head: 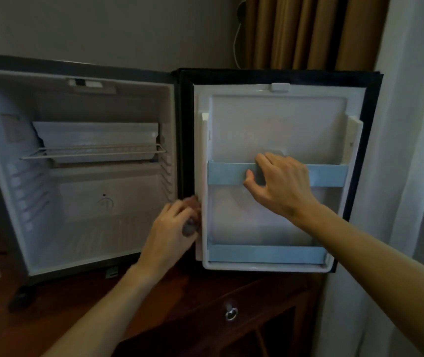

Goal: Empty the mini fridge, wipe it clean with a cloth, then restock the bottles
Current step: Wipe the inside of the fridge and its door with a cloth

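I see my bare left hand (171, 228) reaching forward, fingers curled tight around something small and grey. My bare right hand (280, 185) stretches further out, fingers hooked downward, thumb spread apart.

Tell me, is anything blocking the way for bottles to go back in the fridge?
Nothing visible does. The door stands wide open, and the fridge cavity and wire shelf hold nothing. On the door side, the right hand grips the upper blue rail; the left hand is at the door's hinge edge.
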Demonstrator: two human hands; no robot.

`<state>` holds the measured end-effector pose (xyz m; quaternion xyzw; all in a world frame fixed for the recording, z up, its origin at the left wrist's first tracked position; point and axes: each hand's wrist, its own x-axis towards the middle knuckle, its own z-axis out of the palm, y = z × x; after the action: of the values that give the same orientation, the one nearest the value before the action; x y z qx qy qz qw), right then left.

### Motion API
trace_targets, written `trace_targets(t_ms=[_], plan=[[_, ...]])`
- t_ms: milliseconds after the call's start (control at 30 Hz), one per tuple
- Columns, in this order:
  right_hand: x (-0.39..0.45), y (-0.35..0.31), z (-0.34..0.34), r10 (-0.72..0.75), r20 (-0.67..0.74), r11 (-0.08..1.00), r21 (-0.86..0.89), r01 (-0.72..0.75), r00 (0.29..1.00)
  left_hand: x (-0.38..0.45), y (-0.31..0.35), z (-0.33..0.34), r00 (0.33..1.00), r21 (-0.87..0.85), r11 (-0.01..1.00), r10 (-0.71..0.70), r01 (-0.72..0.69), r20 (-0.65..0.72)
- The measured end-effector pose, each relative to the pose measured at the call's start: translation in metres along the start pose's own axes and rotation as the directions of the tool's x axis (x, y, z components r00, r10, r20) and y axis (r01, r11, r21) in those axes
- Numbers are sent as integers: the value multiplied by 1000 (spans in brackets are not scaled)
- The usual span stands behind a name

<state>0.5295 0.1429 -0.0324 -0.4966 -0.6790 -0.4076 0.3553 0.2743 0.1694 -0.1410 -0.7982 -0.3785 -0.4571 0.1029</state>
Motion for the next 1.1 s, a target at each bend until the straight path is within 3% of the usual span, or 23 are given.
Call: trace_targets(t_ms=[167,267,433,667,800,900,1100], plan=[[0,1,1,0,-10,1000,14,0,1000,108,18,-57,970,35,998,53,-46,-237],[0,1,1,-8,-11,1000,-3,8,1000,143,23,-75,951,90,995,74,-49,-301],[-1,0,1,-1,-4,1000,-7,1,1000,101,21,-46,949,34,999,17,-7,-315],[0,-1,-1,-7,-12,1000,-19,7,1000,-24,8,22,991,1,992,-129,129,-46],[0,-2,-2,-9,-3,1000,-14,9,1000,-39,1,28,991,24,992,-123,122,46],[0,-1,-1,-4,-5,1000,-11,4,1000,-5,7,5,998,7,998,-65,65,-1],[0,2,2,2,4,999,42,-2,1000,122,20,-65,969,4,999,39,-39,-245]])
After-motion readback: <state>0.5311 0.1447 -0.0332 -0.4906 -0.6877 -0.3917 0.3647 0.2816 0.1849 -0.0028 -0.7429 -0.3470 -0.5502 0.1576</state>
